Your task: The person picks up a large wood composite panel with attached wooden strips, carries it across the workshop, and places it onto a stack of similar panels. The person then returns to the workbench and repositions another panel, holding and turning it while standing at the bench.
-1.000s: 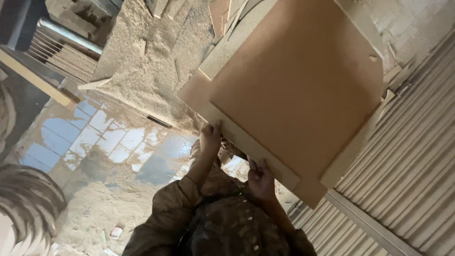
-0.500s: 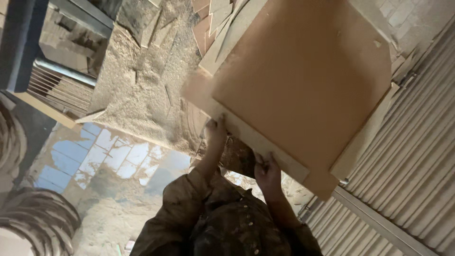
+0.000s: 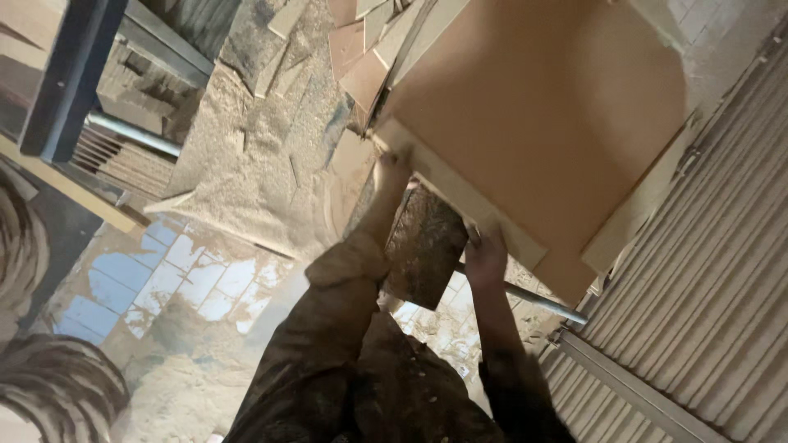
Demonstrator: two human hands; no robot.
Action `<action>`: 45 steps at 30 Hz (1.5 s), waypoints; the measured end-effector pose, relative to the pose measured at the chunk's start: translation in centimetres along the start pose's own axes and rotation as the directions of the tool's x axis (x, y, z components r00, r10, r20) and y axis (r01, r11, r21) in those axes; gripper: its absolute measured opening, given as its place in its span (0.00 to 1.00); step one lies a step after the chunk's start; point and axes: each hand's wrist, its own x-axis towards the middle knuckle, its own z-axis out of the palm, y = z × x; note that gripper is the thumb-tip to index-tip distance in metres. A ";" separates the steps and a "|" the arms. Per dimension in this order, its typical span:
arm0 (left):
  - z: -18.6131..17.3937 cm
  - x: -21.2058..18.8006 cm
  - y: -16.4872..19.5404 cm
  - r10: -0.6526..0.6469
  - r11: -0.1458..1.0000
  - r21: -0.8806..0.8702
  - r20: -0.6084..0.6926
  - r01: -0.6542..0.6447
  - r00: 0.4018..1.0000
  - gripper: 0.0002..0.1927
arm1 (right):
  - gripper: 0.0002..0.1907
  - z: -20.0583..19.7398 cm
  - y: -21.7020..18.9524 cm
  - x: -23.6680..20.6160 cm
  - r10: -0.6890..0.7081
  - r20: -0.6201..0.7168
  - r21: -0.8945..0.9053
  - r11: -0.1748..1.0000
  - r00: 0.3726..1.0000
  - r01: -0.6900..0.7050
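Left hand and right hand both closed on near edge of large brown fibreboard panel, held tilted over sawdust-covered floor. Offcut boards lie beyond panel's far corner. Corrugated metal wall at right; blue-tiled floor patch at left.

Around the sawdust heap lie board offcuts, with worn blue-and-white floor tiles just beside it, a blue metal frame nearby, and a corrugated metal wall well apart.
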 end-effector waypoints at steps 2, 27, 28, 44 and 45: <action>-2.3 -3.1 -3.6 0.007 0.997 -0.075 -0.029 -0.010 1.000 0.23 | 0.22 -3.3 0.2 -6.8 0.248 -0.220 0.537 0.839 0.943 -0.095; -12.3 -8.7 -14.5 0.004 0.997 -0.077 -0.043 -0.007 0.999 0.24 | 0.27 -16.7 2.2 -18.1 0.514 -0.300 0.478 0.810 0.803 -0.340; -12.4 -8.7 -14.6 0.022 0.996 -0.081 -0.031 -0.025 0.999 0.25 | 0.27 -16.5 2.0 -18.2 0.535 -0.315 0.462 0.808 0.784 -0.366; -14.2 -7.0 -12.2 0.055 0.998 -0.011 -0.022 -0.055 0.998 0.27 | 0.22 -12.5 1.9 -21.3 0.528 -0.384 0.323 0.846 0.758 -0.425; -14.4 -7.4 -12.1 0.043 0.999 -0.005 -0.024 -0.043 0.999 0.27 | 0.22 -12.2 1.7 -21.4 0.578 -0.378 0.436 0.800 0.723 -0.412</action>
